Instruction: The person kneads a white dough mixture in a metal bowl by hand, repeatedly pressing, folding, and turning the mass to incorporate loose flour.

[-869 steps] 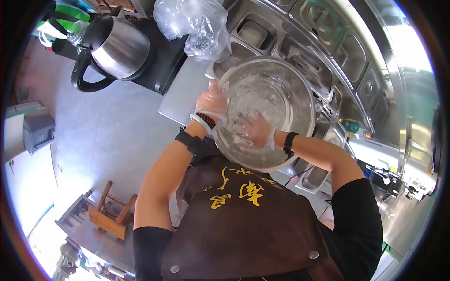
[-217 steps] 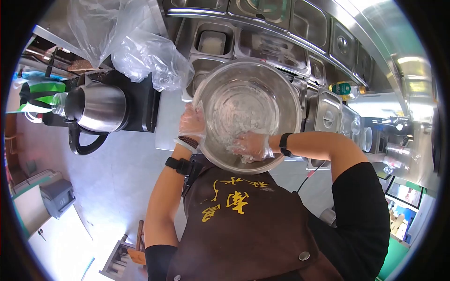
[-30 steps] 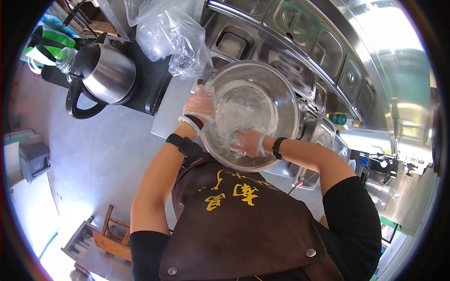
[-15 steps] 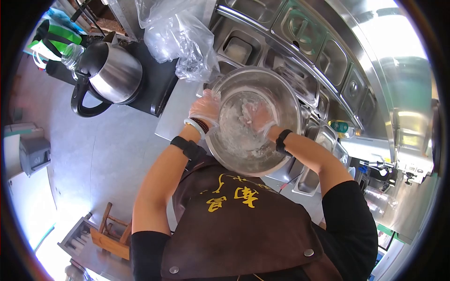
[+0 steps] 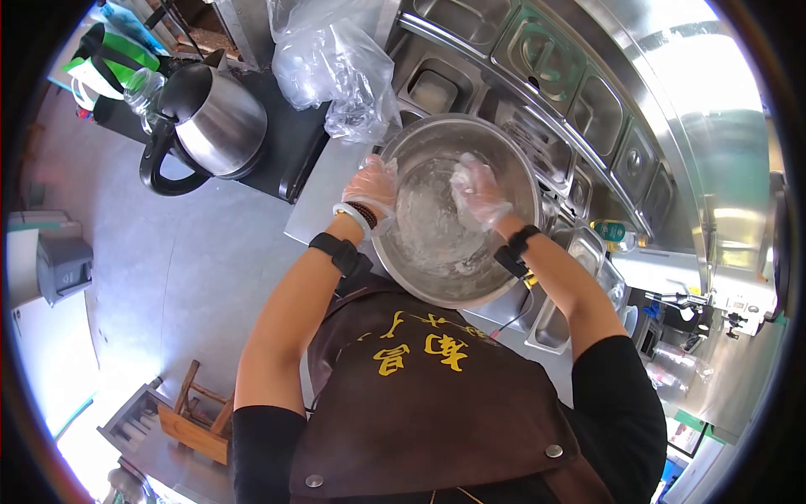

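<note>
A large steel bowl (image 5: 457, 290) sits in front of the brown apron, tilted slightly. White, wet-looking dough or flour mixture (image 5: 432, 223) is spread over its bottom. My left hand (image 5: 371, 189), in a clear plastic glove, is closed on the bowl's left rim. Inside the bowl, toward its right side, is my right hand (image 5: 480, 193), also gloved, with white mixture stuck on its fingers. Those fingers are curled together, and whatever lies under them is hidden.
A steel kettle (image 5: 220, 122) stands on a black surface at the upper left. Beside it hangs a clear plastic bag (image 5: 340, 71). Steel food pans (image 5: 537, 50) line the counter behind the bowl. A wooden stool (image 5: 193, 430) is at the lower left.
My right hand has moved up and to the right within the bowl, showing white mixture on its fingers. My left hand stays at the rim. The view has shifted slightly.
</note>
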The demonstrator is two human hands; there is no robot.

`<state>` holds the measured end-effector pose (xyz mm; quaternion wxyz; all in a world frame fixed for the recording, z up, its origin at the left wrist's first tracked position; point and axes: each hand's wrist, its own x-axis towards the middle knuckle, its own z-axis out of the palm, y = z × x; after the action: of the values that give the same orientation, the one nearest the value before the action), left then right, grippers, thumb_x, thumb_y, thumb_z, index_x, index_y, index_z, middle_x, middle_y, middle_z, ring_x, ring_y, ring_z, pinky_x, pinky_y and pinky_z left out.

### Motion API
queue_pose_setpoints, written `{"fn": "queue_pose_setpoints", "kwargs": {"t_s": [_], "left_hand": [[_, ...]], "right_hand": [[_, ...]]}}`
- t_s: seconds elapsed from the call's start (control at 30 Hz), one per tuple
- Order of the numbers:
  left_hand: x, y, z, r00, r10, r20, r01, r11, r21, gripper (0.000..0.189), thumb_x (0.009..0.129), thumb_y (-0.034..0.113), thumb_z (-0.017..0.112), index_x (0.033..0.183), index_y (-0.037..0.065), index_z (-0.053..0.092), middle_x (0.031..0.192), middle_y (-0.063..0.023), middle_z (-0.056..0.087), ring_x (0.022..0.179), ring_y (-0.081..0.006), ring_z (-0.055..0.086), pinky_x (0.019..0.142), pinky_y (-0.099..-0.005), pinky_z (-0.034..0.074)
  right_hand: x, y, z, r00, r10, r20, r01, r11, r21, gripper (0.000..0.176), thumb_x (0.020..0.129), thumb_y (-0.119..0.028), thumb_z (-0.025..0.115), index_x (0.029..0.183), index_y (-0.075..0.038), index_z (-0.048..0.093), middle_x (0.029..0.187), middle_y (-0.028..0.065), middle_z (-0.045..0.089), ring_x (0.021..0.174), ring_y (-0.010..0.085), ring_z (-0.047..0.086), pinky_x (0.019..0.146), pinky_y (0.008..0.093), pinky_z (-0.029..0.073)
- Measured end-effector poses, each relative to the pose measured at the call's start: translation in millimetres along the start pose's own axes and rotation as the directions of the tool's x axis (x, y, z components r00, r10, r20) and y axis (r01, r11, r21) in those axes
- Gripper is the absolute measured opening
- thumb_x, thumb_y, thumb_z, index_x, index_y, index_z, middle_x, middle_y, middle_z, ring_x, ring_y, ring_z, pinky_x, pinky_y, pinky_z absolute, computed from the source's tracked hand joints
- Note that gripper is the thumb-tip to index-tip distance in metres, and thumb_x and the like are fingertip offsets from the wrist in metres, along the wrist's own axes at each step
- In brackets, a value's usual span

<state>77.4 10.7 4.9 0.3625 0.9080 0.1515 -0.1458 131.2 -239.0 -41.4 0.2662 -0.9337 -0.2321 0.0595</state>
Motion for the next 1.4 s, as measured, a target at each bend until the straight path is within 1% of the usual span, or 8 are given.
{"fn": "queue_pose_setpoints", "kwargs": {"t_s": [0.13,0.23,0.27,0.4,0.7,0.9,1.1,1.4], "left_hand": [[6.3,-14.4,0.1,0.999,-0.004,0.039,0.006,0.999,-0.05,0.036,0.089,0.031,0.039,0.105,-0.001,0.041,0.092,-0.0251,0.06,0.09,-0.0411,0.058,0.079,-0.046,0.045],[7.9,-20.8,0.2,0.999,-0.008,0.039,0.01,0.998,-0.058,0.036,0.089,0.032,0.04,0.107,0.0,0.042,0.093,-0.025,0.06,0.091,-0.0411,0.057,0.08,-0.0461,0.045],[8.5,-22.8,1.4,0.999,-0.02,0.026,0.022,0.997,-0.075,0.038,0.087,0.033,0.042,0.106,-0.001,0.044,0.092,-0.0252,0.06,0.09,-0.0404,0.058,0.079,-0.045,0.044],[5.3,-17.9,-1.4,0.999,-0.035,0.011,0.036,0.993,-0.109,0.04,0.085,0.035,0.045,0.104,-0.001,0.047,0.088,-0.026,0.06,0.087,-0.0395,0.058,0.077,-0.043,0.044],[5.4,-17.8,-1.4,1.0,0.002,-0.002,-0.002,0.997,-0.075,0.033,0.088,0.031,0.042,0.101,0.001,0.044,0.087,-0.0264,0.06,0.086,-0.0424,0.057,0.076,-0.0477,0.044],[1.9,-17.7,0.9,0.999,0.001,-0.045,-0.003,0.999,-0.043,0.031,0.088,0.03,0.041,0.099,0.001,0.041,0.081,-0.0277,0.059,0.08,-0.044,0.057,0.072,-0.0503,0.044],[-1.8,-18.8,4.8,0.998,0.027,-0.062,-0.032,0.995,-0.091,0.029,0.088,0.028,0.042,0.095,0.001,0.041,0.074,-0.0282,0.057,0.073,-0.0458,0.056,0.068,-0.0521,0.044],[0.5,-16.9,4.2,1.0,-0.004,-0.025,0.003,0.999,-0.048,0.032,0.087,0.03,0.044,0.103,0.001,0.042,0.08,-0.0259,0.06,0.08,-0.0434,0.058,0.072,-0.0499,0.046]], "right_hand": [[-27.0,-25.2,-51.1,0.991,0.065,-0.113,-0.042,0.981,0.189,0.061,0.07,-0.012,0.071,0.124,-0.009,0.043,0.123,0.0136,0.046,0.111,0.0226,0.046,0.095,0.0301,0.037],[-47.2,-49.6,-83.3,0.905,0.275,0.324,-0.378,0.869,0.318,0.051,0.068,-0.027,0.073,0.109,-0.006,0.051,0.11,0.0179,0.05,0.101,0.028,0.05,0.086,0.0371,0.041],[-59.1,-23.7,-73.1,0.974,0.137,0.178,-0.135,0.991,-0.026,0.052,0.064,-0.034,0.074,0.101,-0.005,0.052,0.1,0.0167,0.05,0.093,0.0282,0.05,0.081,0.0383,0.042],[-68.1,-70.2,-70.9,0.904,0.367,0.22,-0.279,0.895,-0.347,0.057,0.065,-0.045,0.068,0.102,-0.003,0.054,0.103,0.0199,0.05,0.096,0.033,0.05,0.082,0.0384,0.042],[-73.8,-38.0,-34.7,0.907,0.205,0.367,-0.012,0.886,-0.464,0.069,0.081,-0.043,0.052,0.133,-0.004,0.031,0.12,0.0252,0.044,0.111,0.0383,0.044,0.094,0.0407,0.038],[-80.7,-62.7,-28.5,0.712,0.415,0.566,0.027,0.79,-0.613,0.074,0.08,-0.043,0.053,0.134,-0.001,0.026,0.119,0.0247,0.045,0.109,0.0375,0.044,0.091,0.0435,0.039],[-62.9,-66.1,-15.9,0.659,0.501,0.561,-0.033,0.765,-0.643,0.068,0.081,-0.04,0.053,0.132,-0.002,0.031,0.122,0.0227,0.042,0.111,0.0367,0.042,0.089,0.0443,0.04],[-52.2,-35.3,10.0,0.78,0.448,0.437,-0.138,0.805,-0.578,0.042,0.081,-0.029,0.053,0.114,-0.004,0.047,0.106,0.0218,0.049,0.099,0.0377,0.052,0.083,0.0427,0.044]]}}
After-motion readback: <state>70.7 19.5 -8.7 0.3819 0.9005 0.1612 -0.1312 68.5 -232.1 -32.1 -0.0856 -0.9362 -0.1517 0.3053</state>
